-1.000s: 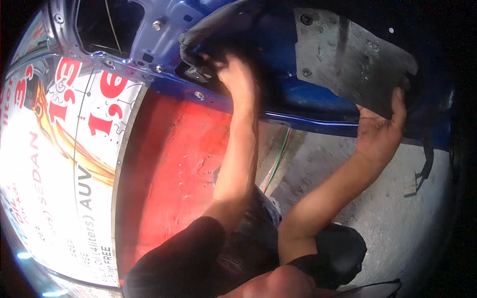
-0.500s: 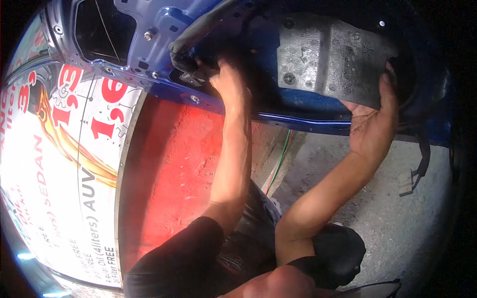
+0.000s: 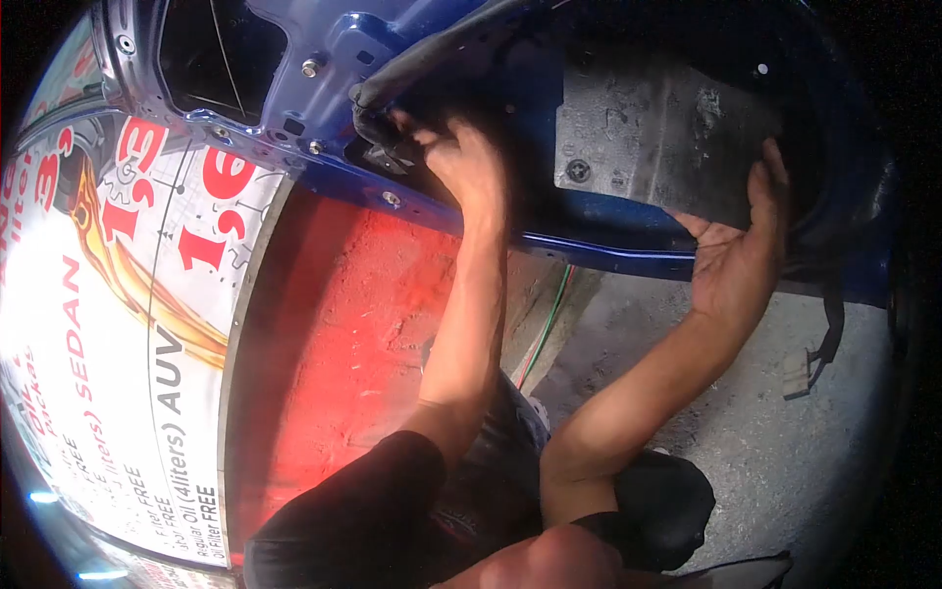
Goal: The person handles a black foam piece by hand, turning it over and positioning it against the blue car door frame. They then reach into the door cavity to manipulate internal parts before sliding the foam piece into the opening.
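Observation:
A blue car panel [image 3: 432, 206] with cut-outs and bolts spans the upper part of the head view. My right hand [image 3: 731, 260] grips the lower right corner of a textured grey sheet [image 3: 628, 133], which lies against the inside of the panel. Some of that hand's fingertips are hidden by the sheet. My left hand [image 3: 471, 172] is in the shaded opening, its fingers apart and partly in shadow. Close to those fingers is the end of a black rubber strip [image 3: 368, 116], with a small metal-looking part [image 3: 388, 157] just below it.
On the left stands a white printed banner [image 3: 128, 334] with a dark edge. Red-painted floor [image 3: 339, 363] lies below the panel, grey concrete [image 3: 775, 471] to the right. A dark cable with a pale connector [image 3: 797, 376] hangs at right. A green line [image 3: 551, 329] runs along the floor.
My left hand has drawn slightly right, away from the rubber strip's end, and its fingers have spread. The sheet looks darker; my right hand keeps its hold. The view has shifted slightly.

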Available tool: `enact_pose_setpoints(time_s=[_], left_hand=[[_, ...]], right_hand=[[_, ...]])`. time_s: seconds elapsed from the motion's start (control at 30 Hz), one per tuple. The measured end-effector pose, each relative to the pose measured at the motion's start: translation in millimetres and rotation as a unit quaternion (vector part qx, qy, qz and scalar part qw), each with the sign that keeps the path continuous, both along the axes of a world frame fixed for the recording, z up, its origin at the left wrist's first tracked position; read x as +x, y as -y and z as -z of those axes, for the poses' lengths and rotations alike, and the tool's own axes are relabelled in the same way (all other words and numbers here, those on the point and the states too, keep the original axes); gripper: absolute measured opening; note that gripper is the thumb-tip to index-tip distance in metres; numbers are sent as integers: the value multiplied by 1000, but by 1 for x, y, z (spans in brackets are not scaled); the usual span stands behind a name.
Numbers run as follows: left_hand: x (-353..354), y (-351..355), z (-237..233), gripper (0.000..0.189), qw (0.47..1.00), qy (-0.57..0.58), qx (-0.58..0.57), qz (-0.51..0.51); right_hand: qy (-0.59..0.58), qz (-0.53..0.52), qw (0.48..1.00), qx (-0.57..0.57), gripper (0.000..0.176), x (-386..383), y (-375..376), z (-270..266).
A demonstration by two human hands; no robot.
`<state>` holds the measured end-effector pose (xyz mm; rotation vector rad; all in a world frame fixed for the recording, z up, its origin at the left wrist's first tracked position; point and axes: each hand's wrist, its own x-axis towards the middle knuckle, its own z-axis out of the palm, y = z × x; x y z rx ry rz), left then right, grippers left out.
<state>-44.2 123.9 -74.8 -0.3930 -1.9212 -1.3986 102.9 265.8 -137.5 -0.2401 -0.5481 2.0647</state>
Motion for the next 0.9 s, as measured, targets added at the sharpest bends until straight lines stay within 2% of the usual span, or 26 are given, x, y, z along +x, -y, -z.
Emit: enact_pose_setpoints(time_s=[0.17,0.27,0.43,0.6,0.7,0.73,0.8,0.83,0.9], left_hand=[[5,5,-6,68,998,31,-5,53],[4,5,-4,68,999,35,-8,30],[13,4,-4,69,995,64,32,65],[-11,17,15,72,997,-9,-68,27],[2,16,43,71,963,-57,-220,-146],[17,10,40,72,986,-47,-159,-15],[40,2,27,74,969,-26,-26,243],[34,4,32,81,958,-34,7,286],[35,18,22,84,945,-128,-179,241]], right_hand=[[13,-3,1000,16,50,0,0,3],[10,-12,1000,11,48,0,0,0],[26,-10,999,18,53,0,2,-1],[15,-22,1000,10,54,-1,0,2],[27,-24,999,0,53,0,3,0],[35,-23,999,-2,53,1,3,-1],[37,-50,998,-11,53,1,1,-1],[45,-72,996,-19,53,2,1,-3],[69,-103,992,-23,53,3,3,-7]])
